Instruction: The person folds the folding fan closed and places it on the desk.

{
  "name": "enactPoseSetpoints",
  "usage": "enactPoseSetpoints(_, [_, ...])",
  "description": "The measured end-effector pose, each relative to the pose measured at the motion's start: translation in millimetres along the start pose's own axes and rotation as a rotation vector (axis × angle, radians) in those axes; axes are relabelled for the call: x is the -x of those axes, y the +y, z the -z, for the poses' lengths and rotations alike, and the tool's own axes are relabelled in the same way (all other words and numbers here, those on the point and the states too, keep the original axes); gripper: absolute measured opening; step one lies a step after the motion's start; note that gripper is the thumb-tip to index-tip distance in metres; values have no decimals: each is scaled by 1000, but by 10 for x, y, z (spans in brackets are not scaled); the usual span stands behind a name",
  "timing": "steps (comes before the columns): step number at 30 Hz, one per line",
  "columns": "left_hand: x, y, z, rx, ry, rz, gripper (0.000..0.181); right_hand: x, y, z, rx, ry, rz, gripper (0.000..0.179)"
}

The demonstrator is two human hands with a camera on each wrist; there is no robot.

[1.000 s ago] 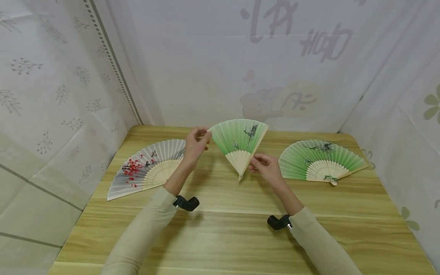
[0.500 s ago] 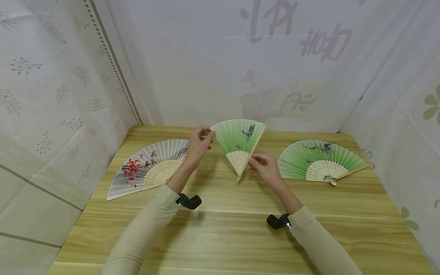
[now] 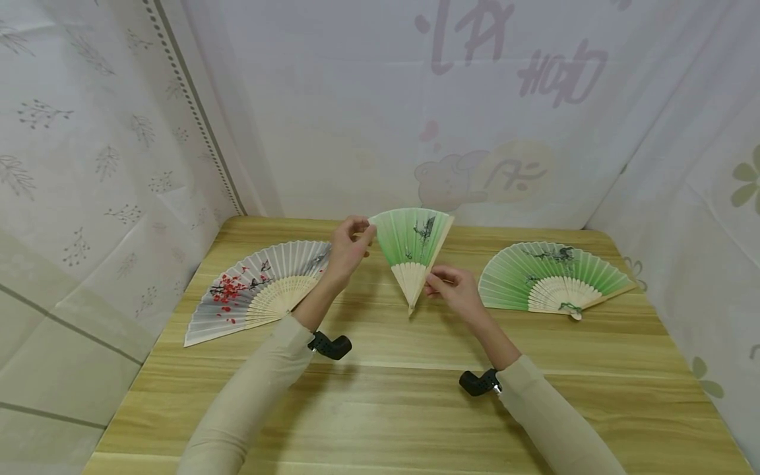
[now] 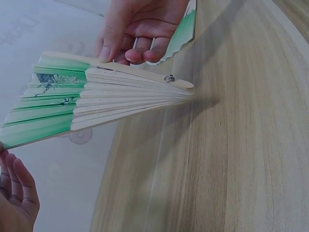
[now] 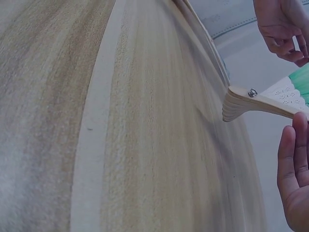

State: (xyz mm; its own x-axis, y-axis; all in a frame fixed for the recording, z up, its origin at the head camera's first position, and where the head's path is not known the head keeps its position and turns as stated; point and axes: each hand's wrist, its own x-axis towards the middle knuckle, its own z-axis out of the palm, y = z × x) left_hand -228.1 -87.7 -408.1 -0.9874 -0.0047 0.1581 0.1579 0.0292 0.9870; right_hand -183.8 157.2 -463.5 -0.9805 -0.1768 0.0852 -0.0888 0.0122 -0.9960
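Observation:
A green folding fan (image 3: pixel 410 241), partly spread with its pivot end pointing down, is held up between both hands above the table. My left hand (image 3: pixel 349 245) pinches the upper left corner of its pleated leaf. Lower on the other side, my right hand (image 3: pixel 454 290) pinches the outer wooden rib. In the left wrist view the fan's pale ribs (image 4: pixel 125 92) converge on a small metal pivot ring. The right wrist view shows the pivot end (image 5: pixel 241 101) held off the table, with the right hand's fingers (image 5: pixel 300 145) at the rib.
On the left lies a spread grey-white fan (image 3: pixel 225 307) with red blossoms, partly behind the left forearm. A second green fan (image 3: pixel 558 277), wide open, lies on the right. The wooden table (image 3: pixel 380 409) is enclosed by patterned curtains (image 3: pixel 356 119).
The held fan has narrowed as its leaf folds inward. My left hand has moved right with its corner, and my right hand has shifted slightly left.

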Motion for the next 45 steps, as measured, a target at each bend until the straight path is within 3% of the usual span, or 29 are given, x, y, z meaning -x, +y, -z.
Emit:
enactPoseSetpoints(12, [-38,-12,-97,4,-9,-50,19,-4,-6,-3,21,-47,7,17])
enactPoseSetpoints(22, [-76,-38,-160,19,-6,-20,14,-15,-16,-27,60,-58,2,16])
enactPoseSetpoints(45, [-78,-51,-295,6,-12,-63,12,-43,-51,-90,67,-72,-10,17])
